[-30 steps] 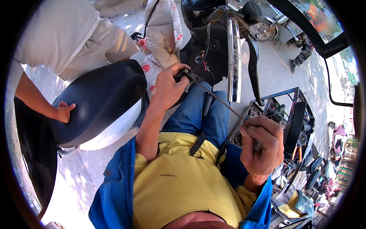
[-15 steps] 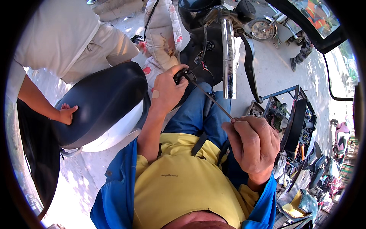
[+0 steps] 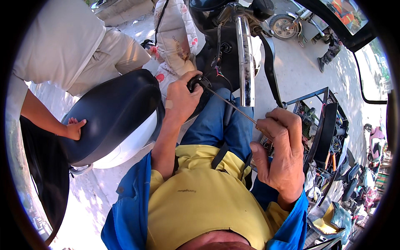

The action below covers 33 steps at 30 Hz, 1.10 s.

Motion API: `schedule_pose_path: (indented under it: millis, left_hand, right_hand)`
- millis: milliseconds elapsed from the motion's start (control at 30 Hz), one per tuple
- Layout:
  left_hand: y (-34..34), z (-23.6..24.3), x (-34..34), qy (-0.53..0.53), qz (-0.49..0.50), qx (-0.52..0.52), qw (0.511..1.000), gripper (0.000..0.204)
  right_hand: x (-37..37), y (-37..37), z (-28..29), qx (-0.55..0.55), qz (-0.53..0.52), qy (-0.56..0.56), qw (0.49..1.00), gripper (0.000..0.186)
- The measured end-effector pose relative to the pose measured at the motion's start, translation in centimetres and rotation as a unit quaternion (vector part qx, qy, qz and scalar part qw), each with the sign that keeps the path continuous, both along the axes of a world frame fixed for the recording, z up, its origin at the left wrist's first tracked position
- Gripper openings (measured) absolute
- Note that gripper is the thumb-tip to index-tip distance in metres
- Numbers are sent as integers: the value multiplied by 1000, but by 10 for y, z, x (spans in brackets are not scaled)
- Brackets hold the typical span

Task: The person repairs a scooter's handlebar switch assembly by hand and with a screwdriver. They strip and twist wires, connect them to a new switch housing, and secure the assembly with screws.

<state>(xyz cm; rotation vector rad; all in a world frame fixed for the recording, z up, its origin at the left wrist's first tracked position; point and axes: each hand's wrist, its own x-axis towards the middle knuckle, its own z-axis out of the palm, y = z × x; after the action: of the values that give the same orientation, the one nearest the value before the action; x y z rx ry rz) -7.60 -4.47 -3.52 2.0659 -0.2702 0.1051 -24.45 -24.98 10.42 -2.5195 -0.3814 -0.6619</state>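
Gripping a rounded black fitting, left hand curls.

Pale, sun-dappled ground

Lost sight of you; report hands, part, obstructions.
Left hand holding small black part. Right hand open, fingertips near thin rod. Rod slants between hands. No obstruction visible there.

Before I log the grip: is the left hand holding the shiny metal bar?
No, the left hand grips a small black part, apart from the shiny metal bar.
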Motion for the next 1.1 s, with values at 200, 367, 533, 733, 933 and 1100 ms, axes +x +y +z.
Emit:
schedule_pose_path:
  millis: [200,367,533,733,933,1100]
  left_hand:
    - [-3,0,-1,-9,1,-7,1000,33]
    - [-3,7,0,17,7,5,1000,33]
    - [-2,1,-1,10,2,-2,1000,35]
    - [-4,2,0,6,-4,20,1000,34]
    - [-8,7,-5,22,-6,18,1000,35]
    - [-7,0,-3,-10,-8,-1,1000,35]
  right_hand:
    - [-5,-4,-4,-85,-1,9,996,38]
    - [1,-2,-16,8,6,-41,999,38]
    - [-10,0,-6,-94,-7,82,992,35]
    - [-4,-3,-13,-13,16,-9,1000,31]
    - [-13,-1,-6,-62,-46,85,993,29]
    - [-9,-2,-13,23,9,11,1000,34]
